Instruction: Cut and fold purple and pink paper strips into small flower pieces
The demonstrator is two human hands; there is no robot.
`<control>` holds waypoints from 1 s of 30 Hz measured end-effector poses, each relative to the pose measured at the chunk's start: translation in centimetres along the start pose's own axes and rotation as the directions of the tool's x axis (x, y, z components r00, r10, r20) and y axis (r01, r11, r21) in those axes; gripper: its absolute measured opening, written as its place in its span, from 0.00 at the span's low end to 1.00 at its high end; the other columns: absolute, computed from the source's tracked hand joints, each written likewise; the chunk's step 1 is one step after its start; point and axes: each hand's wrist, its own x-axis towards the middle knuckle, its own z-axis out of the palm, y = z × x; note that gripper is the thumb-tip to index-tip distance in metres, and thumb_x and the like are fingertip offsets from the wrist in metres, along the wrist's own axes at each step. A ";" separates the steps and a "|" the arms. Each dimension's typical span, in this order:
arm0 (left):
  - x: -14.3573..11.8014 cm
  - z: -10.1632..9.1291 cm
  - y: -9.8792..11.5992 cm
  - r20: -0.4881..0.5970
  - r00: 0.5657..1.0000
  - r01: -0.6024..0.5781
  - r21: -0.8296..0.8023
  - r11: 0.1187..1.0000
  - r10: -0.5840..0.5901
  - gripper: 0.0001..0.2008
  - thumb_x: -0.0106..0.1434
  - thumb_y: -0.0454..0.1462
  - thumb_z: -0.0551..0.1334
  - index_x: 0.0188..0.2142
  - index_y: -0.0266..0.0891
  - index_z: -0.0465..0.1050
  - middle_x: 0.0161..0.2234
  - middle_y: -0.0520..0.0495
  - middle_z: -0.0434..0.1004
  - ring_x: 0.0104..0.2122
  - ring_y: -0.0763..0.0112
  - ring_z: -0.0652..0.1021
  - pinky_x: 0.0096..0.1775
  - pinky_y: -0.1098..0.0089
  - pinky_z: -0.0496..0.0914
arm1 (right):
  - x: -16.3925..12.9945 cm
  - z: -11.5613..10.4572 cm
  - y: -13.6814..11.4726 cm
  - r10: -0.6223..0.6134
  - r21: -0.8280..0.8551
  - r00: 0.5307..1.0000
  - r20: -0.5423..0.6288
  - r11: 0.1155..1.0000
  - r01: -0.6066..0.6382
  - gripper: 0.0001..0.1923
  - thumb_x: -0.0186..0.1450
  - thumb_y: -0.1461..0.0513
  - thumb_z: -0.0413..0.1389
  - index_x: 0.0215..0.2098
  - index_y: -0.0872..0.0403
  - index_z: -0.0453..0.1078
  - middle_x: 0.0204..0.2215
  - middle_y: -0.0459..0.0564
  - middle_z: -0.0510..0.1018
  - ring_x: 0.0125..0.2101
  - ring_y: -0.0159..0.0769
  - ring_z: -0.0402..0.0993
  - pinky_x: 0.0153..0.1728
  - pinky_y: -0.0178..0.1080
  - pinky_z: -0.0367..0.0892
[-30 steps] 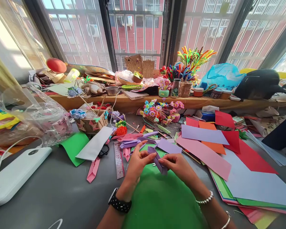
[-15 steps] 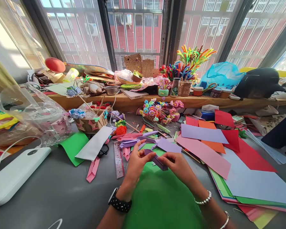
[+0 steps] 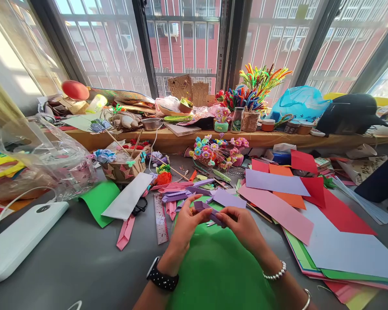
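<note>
A folded strip of purple paper (image 3: 210, 212) is held up between both hands above a green mat (image 3: 220, 267). My left hand (image 3: 189, 224) pinches its left end between thumb and fingers. At the right end, my right hand (image 3: 241, 221) grips it with thumb and forefinger. Just behind lie several folded purple paper pieces (image 3: 177, 196) and a flat purple sheet (image 3: 229, 198). A folded pink paper piece (image 3: 126, 232) rests to the left, near black-handled scissors (image 3: 140, 206) and a clear ruler (image 3: 161, 218).
Coloured paper sheets (image 3: 349, 254) are stacked on the right. A white power bank (image 3: 26, 241) with a cable sits at left, beside green paper (image 3: 101, 202) and white paper (image 3: 127, 196). Behind stand a cardboard basket (image 3: 124, 168), crocheted flowers (image 3: 210, 150) and a crowded window ledge (image 3: 177, 140).
The purple strip has tilted in my fingers, so less of its lower right end shows. Both hands stay in nearly the same place.
</note>
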 end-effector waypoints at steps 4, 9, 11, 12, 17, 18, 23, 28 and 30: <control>0.1 0.0 -0.2 -0.028 0.999 -0.037 0.007 0.999 0.037 0.28 0.44 0.35 0.67 0.45 0.35 0.59 0.20 0.54 0.74 0.24 0.74 0.75 0.32 0.72 0.71 | 0.1 0.1 0.1 0.020 0.098 0.999 0.033 0.995 -0.024 0.16 0.57 0.54 0.52 0.24 0.58 0.72 0.18 0.47 0.73 0.21 0.32 0.67 0.22 0.31 0.59; 0.2 -0.2 -0.4 -0.090 0.992 -0.093 0.007 0.996 0.093 0.32 0.44 0.35 0.68 0.47 0.35 0.57 0.20 0.54 0.74 0.25 0.73 0.76 0.32 0.71 0.71 | 0.2 0.0 0.4 0.071 0.169 0.996 0.047 0.983 -0.078 0.15 0.56 0.54 0.52 0.25 0.58 0.72 0.19 0.47 0.73 0.22 0.33 0.69 0.23 0.32 0.62; 0.2 -0.1 -0.4 -0.081 0.994 -0.075 0.002 0.997 0.075 0.33 0.43 0.35 0.68 0.48 0.35 0.57 0.21 0.53 0.74 0.25 0.72 0.76 0.32 0.70 0.71 | 0.1 0.2 0.4 0.061 0.164 0.998 0.030 0.984 -0.065 0.15 0.56 0.54 0.52 0.25 0.58 0.72 0.20 0.48 0.74 0.22 0.33 0.69 0.23 0.32 0.63; 0.2 -0.1 -0.4 -0.076 0.995 -0.061 0.002 0.998 0.060 0.33 0.43 0.35 0.68 0.48 0.35 0.57 0.21 0.53 0.74 0.25 0.72 0.76 0.32 0.70 0.71 | 0.0 0.3 0.4 0.052 0.151 0.999 0.015 0.987 -0.053 0.15 0.56 0.54 0.52 0.25 0.58 0.72 0.20 0.48 0.74 0.22 0.33 0.69 0.23 0.32 0.63; 0.2 -0.1 -0.3 -0.062 0.998 -0.030 0.058 0.998 0.034 0.31 0.43 0.36 0.68 0.46 0.35 0.58 0.21 0.54 0.73 0.24 0.71 0.76 0.31 0.69 0.72 | -0.2 0.6 0.1 0.015 0.069 1.000 -0.002 0.998 -0.014 0.16 0.58 0.54 0.51 0.24 0.57 0.72 0.19 0.48 0.75 0.22 0.33 0.70 0.24 0.32 0.63; 0.2 -0.1 -0.1 -0.054 0.998 -0.024 0.087 0.996 0.028 0.31 0.43 0.36 0.67 0.47 0.35 0.58 0.20 0.54 0.73 0.23 0.71 0.75 0.29 0.70 0.71 | -0.2 0.4 0.1 0.006 0.064 0.999 0.035 0.998 -0.008 0.16 0.58 0.53 0.51 0.23 0.57 0.72 0.19 0.48 0.75 0.22 0.33 0.70 0.24 0.32 0.64; -0.2 0.0 0.0 0.180 0.982 0.015 0.252 0.968 -0.062 0.40 0.41 0.34 0.67 0.53 0.35 0.51 0.17 0.58 0.69 0.20 0.70 0.73 0.24 0.72 0.68 | 0.0 -1.1 -0.2 -0.035 0.139 0.999 -0.031 0.990 0.039 0.15 0.57 0.53 0.52 0.26 0.57 0.72 0.22 0.49 0.76 0.23 0.33 0.70 0.25 0.33 0.65; -0.6 0.0 -0.2 0.361 0.926 0.006 0.292 0.957 -0.115 0.41 0.42 0.32 0.67 0.54 0.39 0.49 0.18 0.59 0.68 0.21 0.73 0.72 0.24 0.75 0.64 | -0.1 -1.5 -0.6 -0.129 0.144 0.992 0.020 0.982 0.124 0.08 0.56 0.58 0.55 0.32 0.54 0.72 0.29 0.48 0.77 0.30 0.34 0.72 0.29 0.34 0.66; -0.6 0.0 -0.2 0.363 0.923 0.005 0.315 0.949 -0.126 0.41 0.42 0.33 0.67 0.54 0.39 0.50 0.18 0.59 0.69 0.22 0.73 0.72 0.24 0.76 0.63 | -0.2 -1.5 -0.7 -0.149 0.113 0.987 0.062 0.983 0.142 0.06 0.56 0.60 0.56 0.31 0.54 0.72 0.28 0.48 0.77 0.31 0.34 0.72 0.31 0.34 0.66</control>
